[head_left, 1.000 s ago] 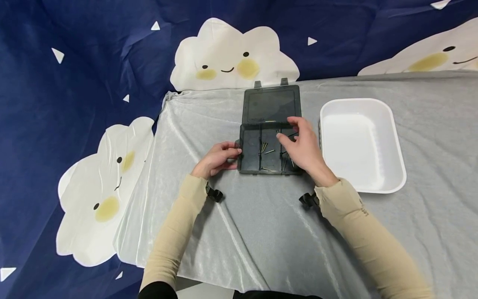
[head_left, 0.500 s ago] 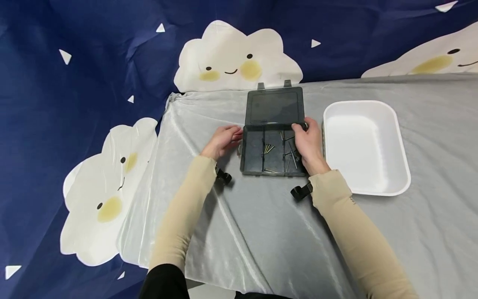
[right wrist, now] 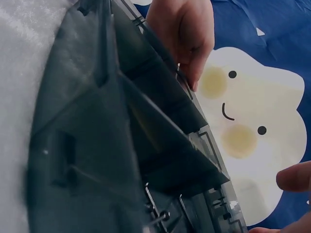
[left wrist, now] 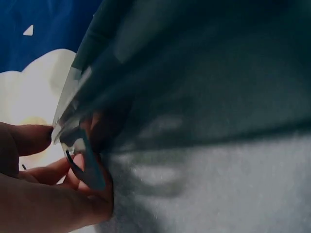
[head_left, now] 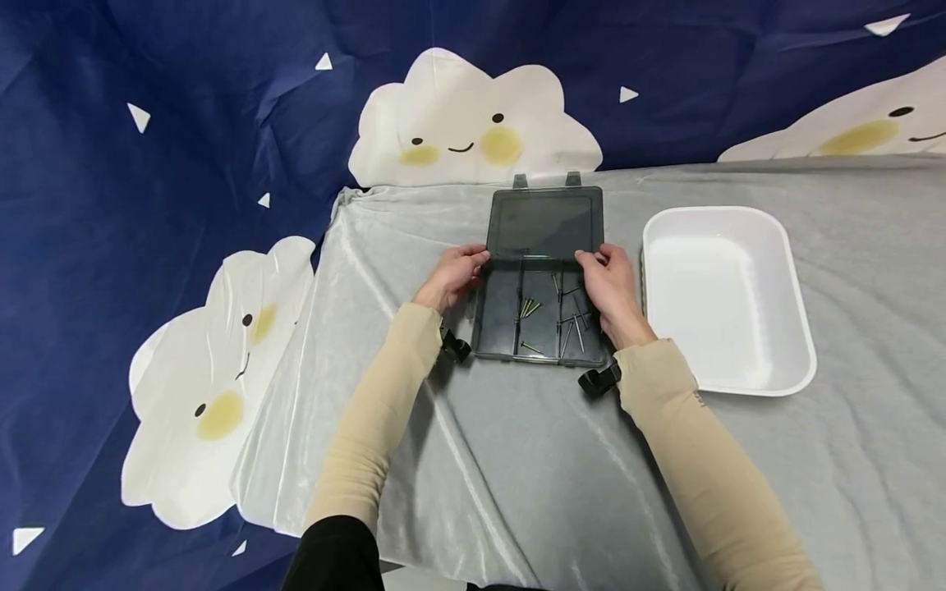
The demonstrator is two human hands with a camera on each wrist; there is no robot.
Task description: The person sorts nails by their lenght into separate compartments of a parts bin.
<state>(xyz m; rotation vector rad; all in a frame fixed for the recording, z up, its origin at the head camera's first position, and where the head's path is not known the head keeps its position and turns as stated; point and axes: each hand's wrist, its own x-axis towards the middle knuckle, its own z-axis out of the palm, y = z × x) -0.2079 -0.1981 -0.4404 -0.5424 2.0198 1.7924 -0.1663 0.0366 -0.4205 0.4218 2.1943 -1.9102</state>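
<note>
A dark see-through compartment box has its lid folded back. Brass-coloured screws lie in the middle compartment, and thin silver ones in the right. My left hand pinches the box's left side near the hinge; the left wrist view shows thumb above and fingers under, beside a bent latch. My right hand holds the opposite side, its thumb on the rim and its other fingers mostly hidden. Seen from the right wrist, the box wall stands over the grey cloth.
A white plastic tub stands just right of the box. Grey cloth covers the table, and a dark blue curtain with cloud prints hangs behind and at the left.
The right hand has come out from over the compartments to grip the box's right side. The left hand has slid up the left side. The box has shifted slightly toward me.
</note>
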